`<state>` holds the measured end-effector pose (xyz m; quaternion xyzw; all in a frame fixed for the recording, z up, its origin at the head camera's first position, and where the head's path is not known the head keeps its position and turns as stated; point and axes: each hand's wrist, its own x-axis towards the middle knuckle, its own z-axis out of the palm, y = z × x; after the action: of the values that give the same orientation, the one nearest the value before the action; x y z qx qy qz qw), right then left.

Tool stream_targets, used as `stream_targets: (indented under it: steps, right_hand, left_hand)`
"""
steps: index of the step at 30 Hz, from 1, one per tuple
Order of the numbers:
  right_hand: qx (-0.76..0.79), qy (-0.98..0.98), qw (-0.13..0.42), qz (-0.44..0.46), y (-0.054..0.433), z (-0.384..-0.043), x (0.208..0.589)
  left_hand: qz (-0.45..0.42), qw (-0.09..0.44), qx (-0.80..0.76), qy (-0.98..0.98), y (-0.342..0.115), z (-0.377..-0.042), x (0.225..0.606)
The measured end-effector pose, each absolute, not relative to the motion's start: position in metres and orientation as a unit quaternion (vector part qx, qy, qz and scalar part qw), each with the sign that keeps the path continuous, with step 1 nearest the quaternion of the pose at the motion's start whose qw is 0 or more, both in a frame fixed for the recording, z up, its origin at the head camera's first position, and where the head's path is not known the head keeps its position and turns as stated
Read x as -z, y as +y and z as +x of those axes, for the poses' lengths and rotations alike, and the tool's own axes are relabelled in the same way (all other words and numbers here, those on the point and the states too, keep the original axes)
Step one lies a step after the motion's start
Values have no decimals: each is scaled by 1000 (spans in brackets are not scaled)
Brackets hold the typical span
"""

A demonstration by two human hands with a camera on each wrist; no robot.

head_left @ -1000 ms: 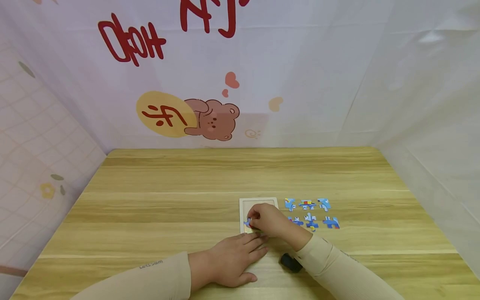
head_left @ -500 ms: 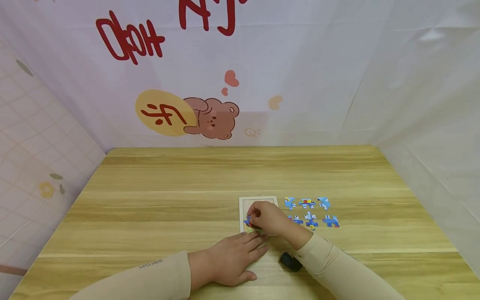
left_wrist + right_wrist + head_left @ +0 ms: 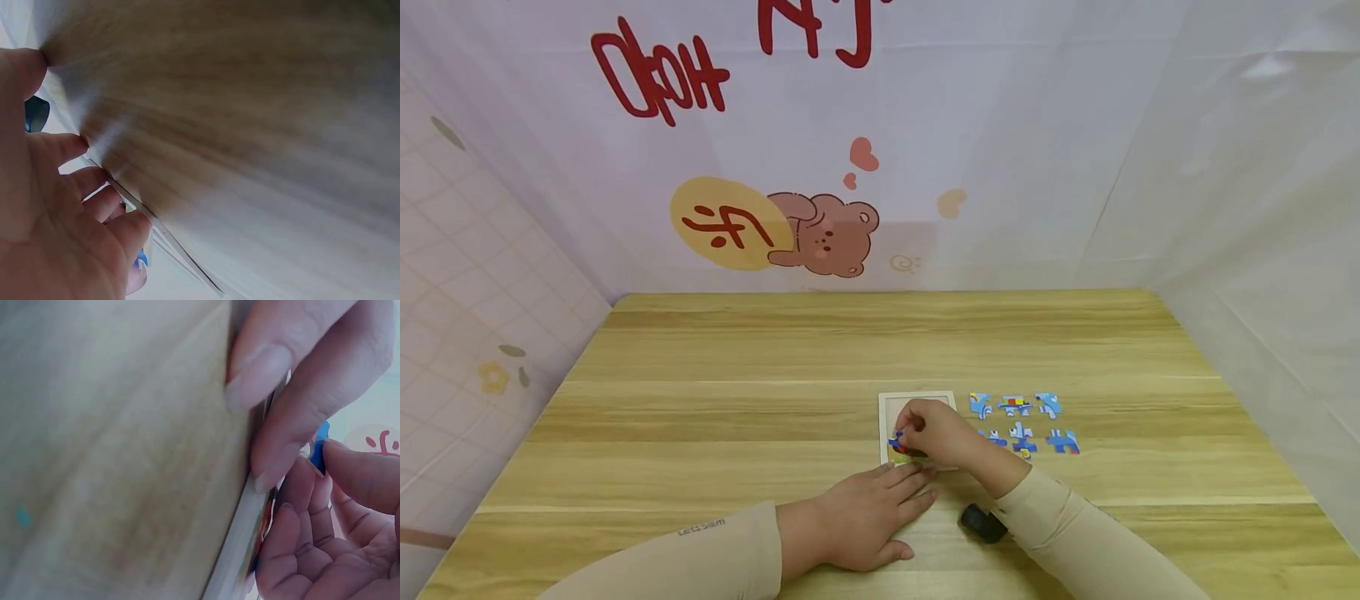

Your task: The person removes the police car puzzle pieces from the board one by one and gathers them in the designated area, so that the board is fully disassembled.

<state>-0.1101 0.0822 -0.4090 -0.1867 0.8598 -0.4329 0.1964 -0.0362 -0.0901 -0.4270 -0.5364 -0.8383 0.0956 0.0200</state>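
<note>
A wooden puzzle tray [image 3: 882, 421] with a pale rim lies at the middle of the table, its lower part filled with coloured pieces. My right hand [image 3: 942, 437] is over it and pinches a blue puzzle piece [image 3: 320, 450] between thumb and fingertips, at the tray's left side. The palm and curled fingers hide much of the tray. My left hand [image 3: 872, 517] lies palm down on the table, fingers extended, with fingertips at the tray's near edge. In the left wrist view those fingers [image 3: 128, 234] meet the tray rim.
Several loose puzzle pieces [image 3: 1022, 440] lie in two rows right of the tray, partly behind the right wrist. A small black object [image 3: 983, 524] sits beside the right sleeve. A printed cloth [image 3: 1037, 167] hangs behind the wooden table [image 3: 715, 400].
My right hand shifts only slightly over the tray's left side, still pinching the blue puzzle piece. My left hand stays at the near edge. The head view tilts slightly.
</note>
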Motion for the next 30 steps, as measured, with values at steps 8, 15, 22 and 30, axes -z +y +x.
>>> stream_targets:
  steps: [8, 15, 22, 30]
  right_hand:
    - [463, 843, 203, -184, 87, -113, 413]
    - [469, 846, 197, -159, 87, -114, 411]
    - [474, 847, 192, -149, 86, -112, 410]
    - [503, 829, 188, -155, 93, -110, 414]
  left_hand:
    - [-539, 21, -95, -836, -90, -37, 425]
    - [-537, 19, -88, -838, -90, -38, 424]
    - [-537, 26, -85, -839, -91, -37, 424]
    - [-535, 13, -86, -840, -90, -36, 426]
